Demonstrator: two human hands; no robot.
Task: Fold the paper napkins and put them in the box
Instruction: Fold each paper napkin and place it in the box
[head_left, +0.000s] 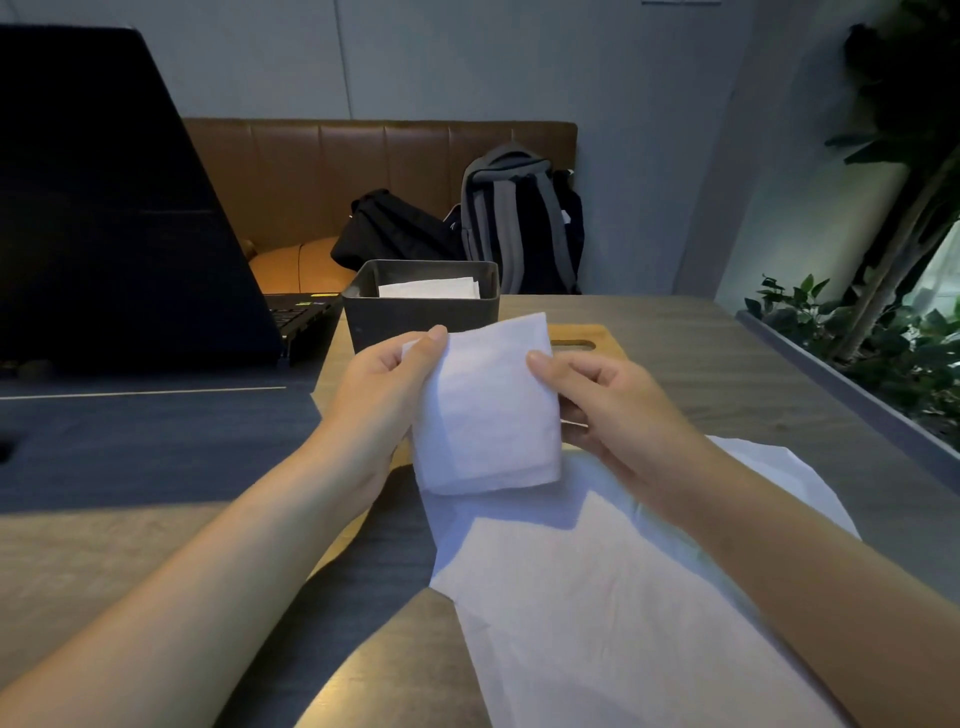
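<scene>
Two hands (498, 400) pinching one folded napkin (488, 410) (upright), between them

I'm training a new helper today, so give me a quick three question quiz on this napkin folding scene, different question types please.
1. True or false: the dark box already has a napkin inside.
2. Multiple choice: the folded napkin is held by A) the left hand only, B) the right hand only, C) both hands.
3. Fill in: the unfolded napkins lie on the table under the ___ forearm.

Key: 1 true; 2 C; 3 right.
</scene>
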